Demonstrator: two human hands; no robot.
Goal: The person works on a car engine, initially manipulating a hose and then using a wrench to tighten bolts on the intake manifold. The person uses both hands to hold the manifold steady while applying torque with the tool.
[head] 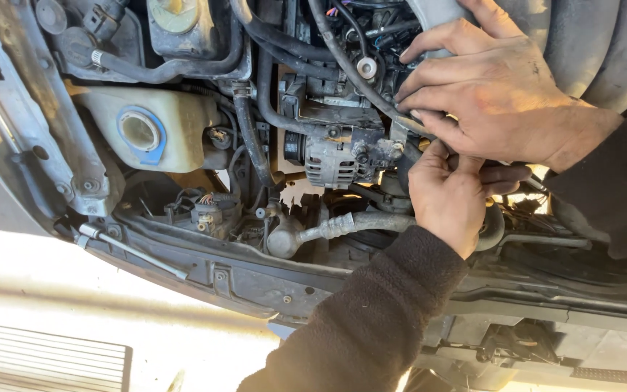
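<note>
Head view: both hands' grip closed on bracket beside alternator.

Alternator: ribbed silver-grey housing w/ vent slots, grimy, bolted low in the engine bay, pulley end facing 9 o'clock. Just at its 3 o'clock sits a dirty metal bracket w/ bolts, dark w/ oil. Black hose runs diagonally from 12 o'clock down to the bracket, passing under the fingers there. Corrugated metal pipe lies at the alternator's 6 o'clock, roughly level, dusty grey, its 3 o'clock end hidden behind a hand.
</note>
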